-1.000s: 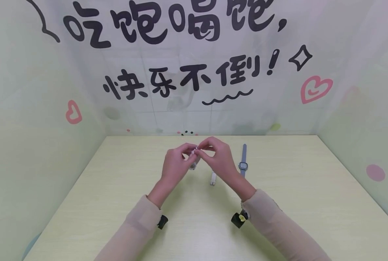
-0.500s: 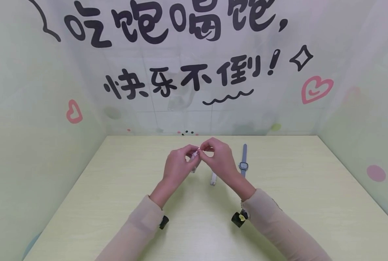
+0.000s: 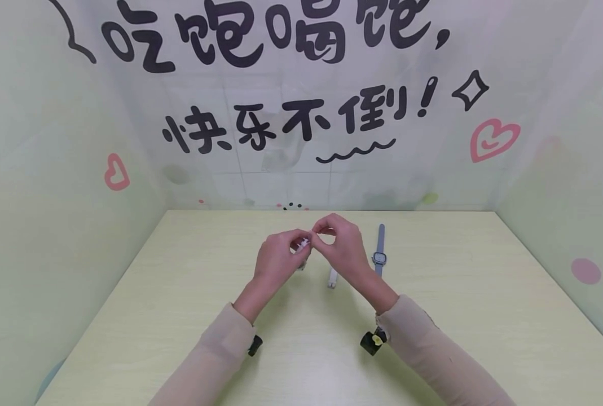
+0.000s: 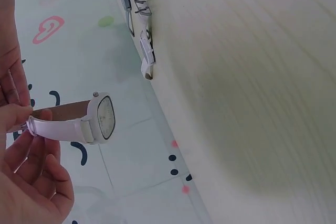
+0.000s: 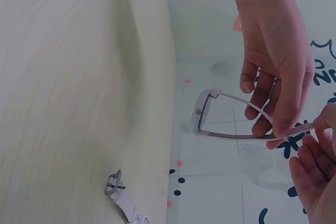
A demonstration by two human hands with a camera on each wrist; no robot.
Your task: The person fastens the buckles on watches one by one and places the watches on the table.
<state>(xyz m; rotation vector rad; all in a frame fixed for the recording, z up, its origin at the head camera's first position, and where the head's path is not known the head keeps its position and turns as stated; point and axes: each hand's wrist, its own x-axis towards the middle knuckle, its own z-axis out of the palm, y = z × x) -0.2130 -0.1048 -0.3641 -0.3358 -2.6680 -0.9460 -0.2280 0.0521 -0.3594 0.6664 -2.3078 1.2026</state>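
Observation:
A white wristwatch point(image 4: 106, 118) is held up above the table, its strap bent into a loop with the face outward. My left hand point(image 3: 278, 256) pinches the strap near the buckle, thumb against fingers; the right wrist view shows this hand point(image 5: 281, 72) from the far side. Fingertips of my right hand point(image 3: 343, 245) pinch the strap's free end, which sticks out past the buckle point(image 5: 287, 138). Both hands meet at the strap in the head view, hiding most of the watch. Below them on the table lies a second white watch point(image 3: 333, 278), partly behind my right hand.
A blue-grey watch point(image 3: 379, 257) lies stretched out on the table point(image 3: 179, 316), right of my right hand. Printed curtain walls point(image 3: 260, 186) stand at the back and both sides. Dark wrist cameras point(image 3: 371, 342) hang under the beige sleeves.
My right fingertips have shifted slightly right along the strap end. The white watch has tilted a little between the hands. Both watches on the table stay where they were.

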